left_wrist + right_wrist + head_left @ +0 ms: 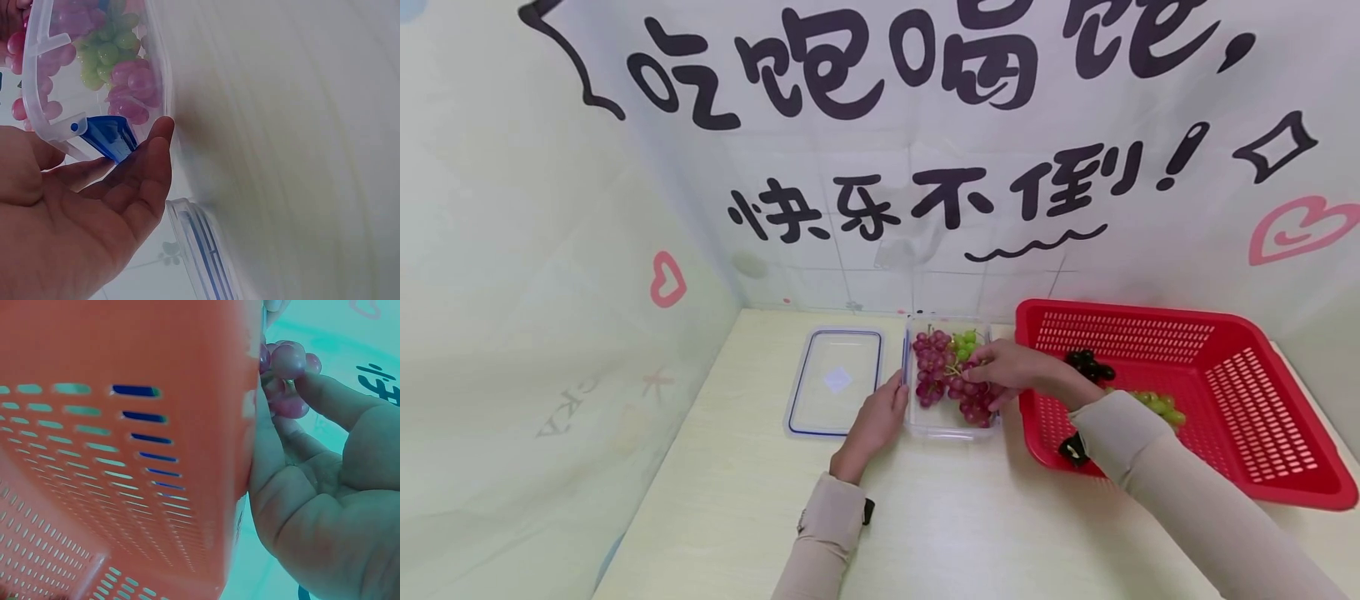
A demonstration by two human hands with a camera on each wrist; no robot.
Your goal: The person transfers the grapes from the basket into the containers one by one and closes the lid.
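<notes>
A clear plastic food container (951, 432) holds bunches of purple-red grapes (934, 360) and green grapes (965, 343). My left hand (880, 414) holds its left side, fingers against the wall near a blue clasp (111, 136) that hangs down in the left wrist view. Over the container's right side, my right hand (1011, 367) pinches a bunch of red grapes (289, 361) between thumb and fingers; part of that bunch is hidden by the hand. To the left, the container's clear lid (837, 383) with a blue seal lies flat on the table.
A red perforated basket (1262, 467) stands close on the right, its near-left wall beside my right hand. Inside are dark grapes (1088, 364) and green grapes (1161, 406), partly hidden by my right forearm. A printed cloth (865, 275) hangs behind the table.
</notes>
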